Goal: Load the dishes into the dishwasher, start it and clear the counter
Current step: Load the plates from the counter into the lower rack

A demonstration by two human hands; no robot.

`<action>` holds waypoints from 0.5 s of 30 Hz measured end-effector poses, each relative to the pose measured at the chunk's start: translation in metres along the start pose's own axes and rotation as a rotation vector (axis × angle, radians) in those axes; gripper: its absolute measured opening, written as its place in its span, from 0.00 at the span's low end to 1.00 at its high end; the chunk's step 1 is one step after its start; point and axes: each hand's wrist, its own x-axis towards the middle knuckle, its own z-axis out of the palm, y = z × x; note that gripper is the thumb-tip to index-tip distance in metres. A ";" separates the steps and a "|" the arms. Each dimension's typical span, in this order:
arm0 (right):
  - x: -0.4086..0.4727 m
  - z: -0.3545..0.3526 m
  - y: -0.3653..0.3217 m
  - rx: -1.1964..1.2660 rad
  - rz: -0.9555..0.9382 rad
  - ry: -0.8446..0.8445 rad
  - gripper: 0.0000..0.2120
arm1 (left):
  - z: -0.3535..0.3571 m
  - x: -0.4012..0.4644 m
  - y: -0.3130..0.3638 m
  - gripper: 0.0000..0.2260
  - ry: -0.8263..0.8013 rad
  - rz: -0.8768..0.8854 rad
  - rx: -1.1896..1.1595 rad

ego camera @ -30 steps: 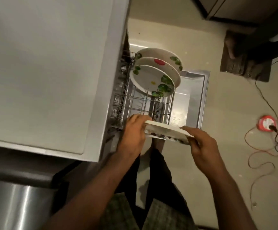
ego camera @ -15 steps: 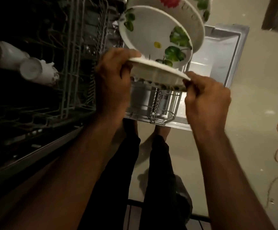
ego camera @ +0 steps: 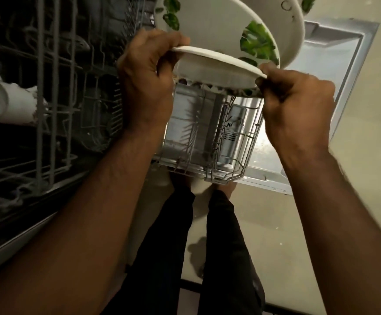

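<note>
We see the open dishwasher door (ego camera: 334, 71) lying flat beyond and below our right hand, a pale metal-edged panel whose far corner is cut off by the top of the frame. To the left of our left hand the upper rack (ego camera: 48, 105) fills the dark interior, grey coated wire in a grid; its depths are too dim for us to make out, apart from two white cups (ego camera: 5, 101) lying on their sides at the far left, partly cut off. Directly under both hands stands the lower rack (ego camera: 210, 142), thin wire with upright tines, pulled out over the door. Just beyond our hands two round white plates with green leaf prints (ego camera: 225, 21) stand tilted in that rack, their upper parts out of frame. Below our wrists we see dark trouser legs (ego camera: 169, 246) on the smooth beige floor (ego camera: 366, 155).

We hold the white plate (ego camera: 210, 64) between both hands, edge-on and nearly level, above the lower rack and close in front of the nearer leaf plate; its face is hidden from us. Our left hand (ego camera: 146, 80) grips its left rim, thumb on top, fingers curled beneath. Our right hand (ego camera: 296, 103) pinches the right rim.
</note>
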 end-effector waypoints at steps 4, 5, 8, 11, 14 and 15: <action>0.013 0.003 0.000 -0.016 0.033 -0.060 0.14 | 0.009 0.010 -0.006 0.09 -0.022 -0.046 0.008; 0.017 0.004 0.000 -0.025 0.047 -0.084 0.14 | 0.012 0.012 -0.009 0.09 -0.036 -0.056 0.010; 0.025 0.008 0.003 -0.070 0.072 -0.152 0.14 | 0.019 0.016 -0.015 0.08 -0.077 -0.091 0.016; 0.028 0.012 0.005 -0.089 0.096 -0.167 0.14 | 0.025 0.020 -0.019 0.09 -0.081 -0.102 0.020; 0.034 0.015 0.007 -0.076 0.106 -0.140 0.13 | 0.028 0.026 -0.017 0.11 -0.092 -0.082 0.019; 0.037 0.015 0.008 -0.081 0.111 -0.139 0.12 | 0.029 0.028 -0.015 0.13 -0.093 -0.080 0.030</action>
